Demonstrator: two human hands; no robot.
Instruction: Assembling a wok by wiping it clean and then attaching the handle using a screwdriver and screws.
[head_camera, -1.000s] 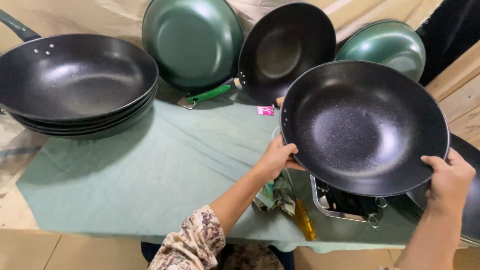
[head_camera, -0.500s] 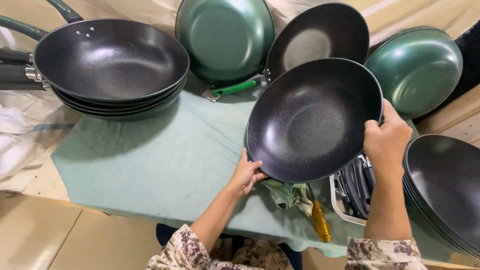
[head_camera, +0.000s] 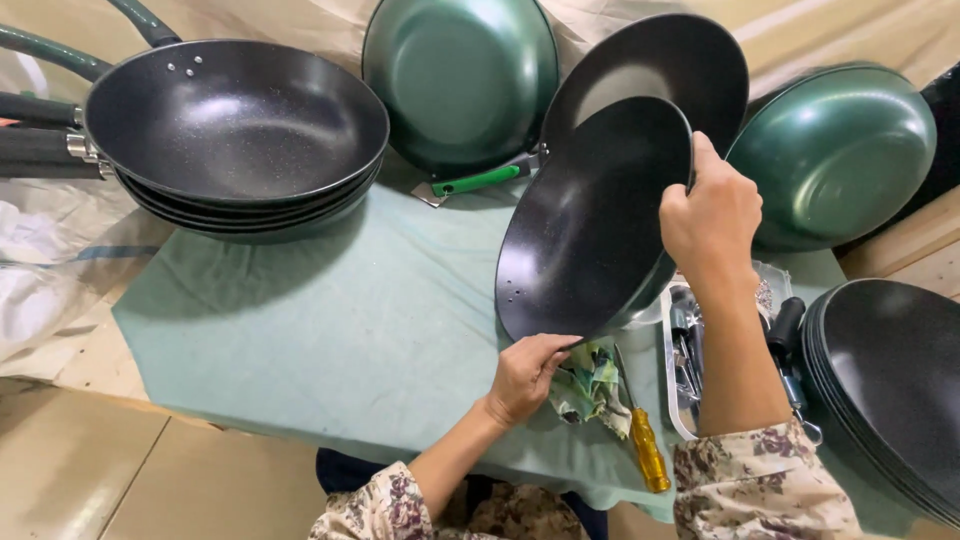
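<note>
The pan (head_camera: 590, 225) is a black non-stick wok body with no handle fitted. It is held tilted, nearly on edge, above the green cloth (head_camera: 330, 330), with the coated inside facing left. Small rivet holes show in the wall near the low rim.

The left hand (head_camera: 525, 375) grips the low rim, fingers curled under the edge. The right hand (head_camera: 712, 215) is closed over the high rim, thumb toward the inside. Both hands carry the pan; it touches nothing else.

Step in hand, as judged: the pan is being turned and positioned between the hands, holes downward and toward the person. The next move appears to call for steady rim support while the holed side is brought within reach of the tools.

Just below the pan lie a crumpled rag (head_camera: 588, 388) and a yellow-handled screwdriver (head_camera: 645, 440). A metal tray (head_camera: 680, 370) of small parts sits right of these, partly hidden by the right forearm.

Farther out:
- A stack of finished pans (head_camera: 235, 125) with handles, upper left.
- Two pans leaning at the rear, one showing a green outside (head_camera: 460, 80), one a black inside (head_camera: 650, 65).
- A green pan (head_camera: 840, 150) bottom-up at right.
- A stack of black pans (head_camera: 890, 380) at the lower right edge.
</note>
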